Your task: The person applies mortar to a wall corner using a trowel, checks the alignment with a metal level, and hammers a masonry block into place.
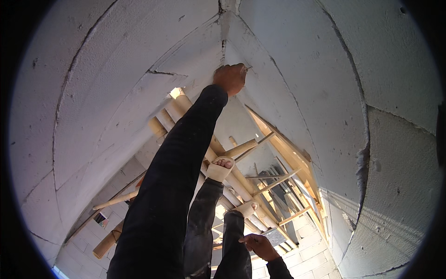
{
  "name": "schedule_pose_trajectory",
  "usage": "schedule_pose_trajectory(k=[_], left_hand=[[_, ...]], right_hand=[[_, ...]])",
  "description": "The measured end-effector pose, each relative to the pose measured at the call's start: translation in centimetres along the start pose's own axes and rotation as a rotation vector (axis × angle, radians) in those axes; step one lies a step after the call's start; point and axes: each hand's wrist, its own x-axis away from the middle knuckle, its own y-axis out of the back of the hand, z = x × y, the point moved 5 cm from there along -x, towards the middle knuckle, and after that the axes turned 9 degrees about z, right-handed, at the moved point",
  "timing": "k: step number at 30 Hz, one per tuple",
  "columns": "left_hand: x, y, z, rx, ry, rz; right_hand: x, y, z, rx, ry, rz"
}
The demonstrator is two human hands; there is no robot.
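Note:
My left hand [229, 80] is raised with closed fingers at the corner seam [224, 46] where two pale block walls meet; whatever it holds is hidden. My right hand [260, 246] is low at the right, fingers curled beside my dark trouser leg [232, 246]; I cannot make out what, if anything, is in them. My feet, in pale sandals [216, 172], rest on round bamboo poles [239, 181] below me.
Pale block walls [79, 121] with cracked joints rise on both sides. Wooden boards and battens [283, 176] lie below at right, near a lower block wall [311, 255]. More poles [107, 239] and gaps between them show beneath me at left.

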Motion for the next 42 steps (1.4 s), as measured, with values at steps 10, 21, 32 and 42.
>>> schedule_pose_trajectory(k=[10,21,32,42], left_hand=[[0.9,1.8,1.1,-0.206,0.116,-0.021],[33.5,-3.5,-12.7,0.545,-0.431,1.021],[53.3,2.3,-29.7,0.188,-0.436,0.549],[65.5,9.8,-38.7,0.014,-0.311,-0.02]], right_hand=[[2.8,0.3,0.0,-0.039,-0.008,-0.042],[7.9,0.4,4.8,-0.38,0.19,-0.21],[17.8,-2.2,6.0,0.835,0.854,-0.301],[32.9,-9.7,3.9,0.165,0.442,0.15]])
